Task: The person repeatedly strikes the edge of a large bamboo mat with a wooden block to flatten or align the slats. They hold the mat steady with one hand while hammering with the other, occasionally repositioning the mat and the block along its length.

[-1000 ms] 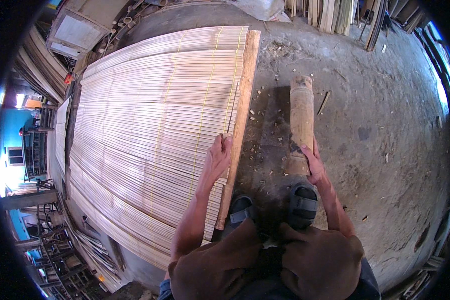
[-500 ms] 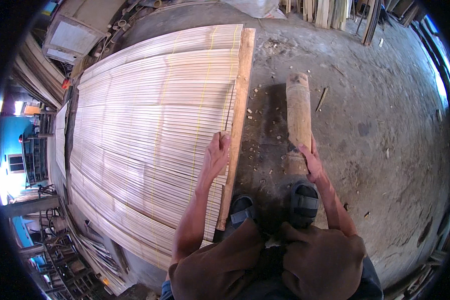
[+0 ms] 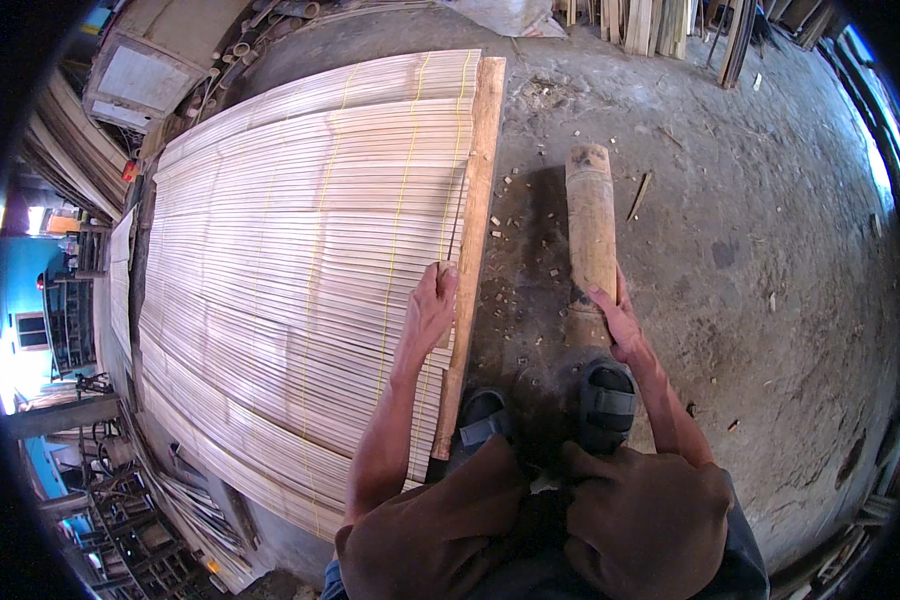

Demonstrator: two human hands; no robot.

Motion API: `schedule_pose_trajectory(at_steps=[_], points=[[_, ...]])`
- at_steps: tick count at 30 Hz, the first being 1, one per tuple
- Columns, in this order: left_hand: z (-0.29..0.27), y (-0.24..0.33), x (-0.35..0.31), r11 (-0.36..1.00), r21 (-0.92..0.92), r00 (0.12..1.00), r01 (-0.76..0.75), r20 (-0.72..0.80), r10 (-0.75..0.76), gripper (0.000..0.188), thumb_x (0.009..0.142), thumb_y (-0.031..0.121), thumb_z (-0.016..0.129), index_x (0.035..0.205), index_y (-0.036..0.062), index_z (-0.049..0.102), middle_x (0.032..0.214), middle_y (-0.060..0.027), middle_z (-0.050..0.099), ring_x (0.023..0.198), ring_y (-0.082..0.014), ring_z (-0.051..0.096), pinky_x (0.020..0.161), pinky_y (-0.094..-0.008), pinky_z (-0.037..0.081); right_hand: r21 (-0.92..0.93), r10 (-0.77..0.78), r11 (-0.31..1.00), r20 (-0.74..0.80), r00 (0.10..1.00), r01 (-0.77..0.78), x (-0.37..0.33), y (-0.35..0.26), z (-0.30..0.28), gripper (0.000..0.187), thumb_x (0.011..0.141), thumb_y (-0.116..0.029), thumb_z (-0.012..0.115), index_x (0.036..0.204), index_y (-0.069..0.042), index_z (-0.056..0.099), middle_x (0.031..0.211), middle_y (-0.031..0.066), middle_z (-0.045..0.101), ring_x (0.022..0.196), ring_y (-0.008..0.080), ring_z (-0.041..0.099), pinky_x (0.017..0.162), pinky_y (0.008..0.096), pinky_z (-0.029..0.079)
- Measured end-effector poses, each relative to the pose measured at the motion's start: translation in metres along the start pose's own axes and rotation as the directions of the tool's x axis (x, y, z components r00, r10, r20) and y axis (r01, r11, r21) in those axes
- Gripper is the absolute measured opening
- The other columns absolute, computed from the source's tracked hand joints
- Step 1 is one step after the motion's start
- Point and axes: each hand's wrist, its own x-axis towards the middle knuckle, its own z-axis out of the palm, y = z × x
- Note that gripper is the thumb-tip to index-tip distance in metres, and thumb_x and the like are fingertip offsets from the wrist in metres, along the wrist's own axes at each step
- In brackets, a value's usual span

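My left hand (image 3: 432, 308) is closed around the pale handle of a tool with a long, thin dark blade (image 3: 456, 218), seen nearly edge-on. Its blade points away from me along the right edge of a wide mat of pale slats (image 3: 260, 240), stitched with yellow cords. A wooden batten (image 3: 478, 190) lies along that edge, just right of the blade. My right hand (image 3: 618, 322) grips the near end of a thick bamboo length (image 3: 592, 215), thumb on top and fingers down its right side. The bamboo lies on the floor, apart from the mat.
Small cut-off bits (image 3: 497, 235) are scattered on the concrete floor (image 3: 750, 300) between batten and bamboo. My sandalled feet (image 3: 607, 400) stand close by. A thin stick (image 3: 640, 196) lies right of the bamboo. Upright boards (image 3: 650, 25) stand at the back, and bundled strips (image 3: 205, 515) lie at left.
Very little differs. The whole scene sits slightly further left in view; both hands keep their grips in about the same places.
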Motion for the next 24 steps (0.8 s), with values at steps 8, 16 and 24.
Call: schedule_pose_trajectory(at_steps=[8, 16, 24], points=[[0.001, -0.007, 0.002, 1.000, 0.008, 1.000, -0.004, -0.021, 0.004, 0.042, 0.105, 0.039, 0.052, 0.114, -0.0015, 0.055, 0.076, -0.0162, 0.061, 0.058, -0.0231, 0.061, 0.057, -0.0411, 0.051, -0.006, -0.045, 0.999, 0.027, 0.999, 0.045, 0.011, 0.017, -0.009, 0.089, 0.094, -0.026, 0.073, 0.162, -0.022, 0.017, 0.149, 0.0103, 0.045, 0.128, 0.0242, 0.051, 0.100, 0.0414, 0.050], [0.001, -0.004, 0.001, 1.000, 0.002, 0.999, -0.031, -0.025, 0.031, 0.040, 0.105, 0.038, 0.052, 0.113, -0.0003, 0.055, 0.076, -0.0163, 0.061, 0.059, -0.0232, 0.062, 0.056, -0.0412, 0.051, -0.015, -0.034, 0.999, 0.010, 0.999, 0.034, 0.009, 0.016, -0.008, 0.092, 0.092, -0.026, 0.076, 0.162, -0.016, 0.017, 0.149, 0.0099, 0.046, 0.132, 0.0221, 0.049, 0.107, 0.0382, 0.044], [0.003, -0.007, 0.000, 1.000, -0.013, 1.000, -0.016, 0.011, 0.016, 0.041, 0.104, 0.039, 0.052, 0.112, -0.0013, 0.055, 0.078, -0.0176, 0.062, 0.059, -0.0252, 0.063, 0.056, -0.0418, 0.051, -0.026, -0.032, 0.999, 0.000, 0.999, 0.032, 0.008, 0.013, -0.007, 0.092, 0.091, -0.028, 0.076, 0.161, -0.015, 0.018, 0.149, 0.0110, 0.045, 0.132, 0.0232, 0.048, 0.108, 0.0391, 0.044]])
